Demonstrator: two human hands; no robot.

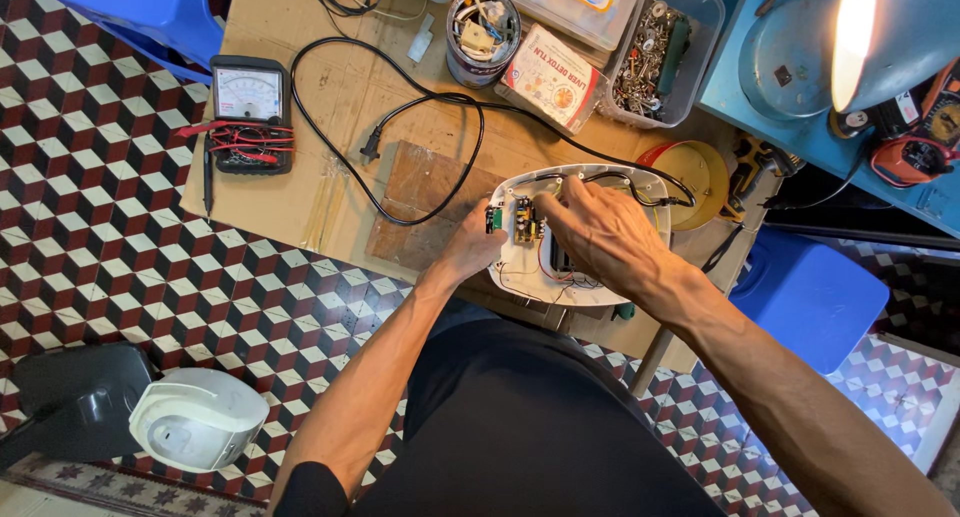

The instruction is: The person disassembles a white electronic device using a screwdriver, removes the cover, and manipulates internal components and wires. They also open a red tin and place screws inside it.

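Fingers of the right hand [600, 232] curled down over the green circuit board [524, 220], tips hidden against it, so cannot tell if pinching a part or only pressing. Fingers of the left hand [472, 245] closed on the left edge of the same board, thumb side touching a small green piece at its end. Board lying inside the open white appliance shell [590, 182], near its left side, directly under and between both hands. Long axis of the board running away from the body, toward the far edge of the bench [330, 87]; long axis of the shell running left to right. Both hands already on the board, right from above and right, left from the side; neither clearly nearer.

Red and black wires [548, 267] looping just below the board, inside the shell and close to the right palm. Black power cord [420, 107] leaving the shell's top rim, crossing the bench in a wide loop, plug resting left of a brown wooden plate [425, 192] under the shell. Further out: analog multimeter [250, 112] with red leads at far left, round tin [482, 37] full of small parts, clear tub of screws [660, 52], lit lamp [880, 37] at upper right. On the tiled floor [100, 227], another white housing [197, 419] at lower left, well apart.
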